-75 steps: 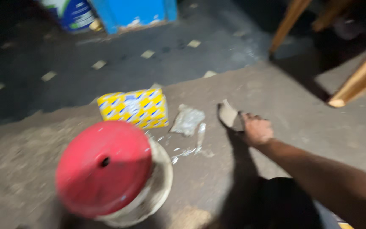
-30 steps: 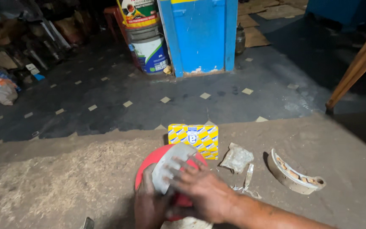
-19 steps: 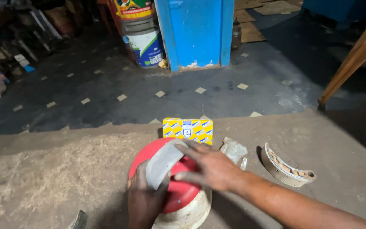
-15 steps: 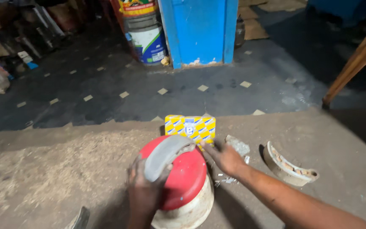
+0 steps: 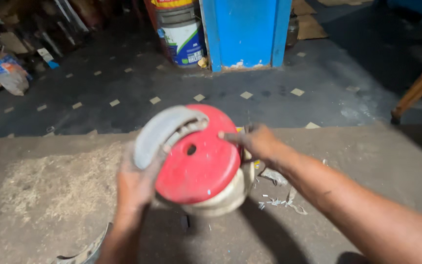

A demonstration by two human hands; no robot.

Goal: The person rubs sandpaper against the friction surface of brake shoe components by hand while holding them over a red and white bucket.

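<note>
Hands work over a red-lidded tub [image 5: 199, 168] on the concrete ledge [image 5: 40, 186]. The left hand [image 5: 135, 188] clasps a curved grey brake shoe [image 5: 164, 132] against the lid at about ten o'clock; the right hand [image 5: 255, 142] presses fingertips on the rim at two o'clock, grasping nothing. Steadying the tub looks wise, since the ledge drops away at twelve; metal scraps [image 5: 282, 200] crowd four o'clock, and open ledge lies toward nine.
</note>
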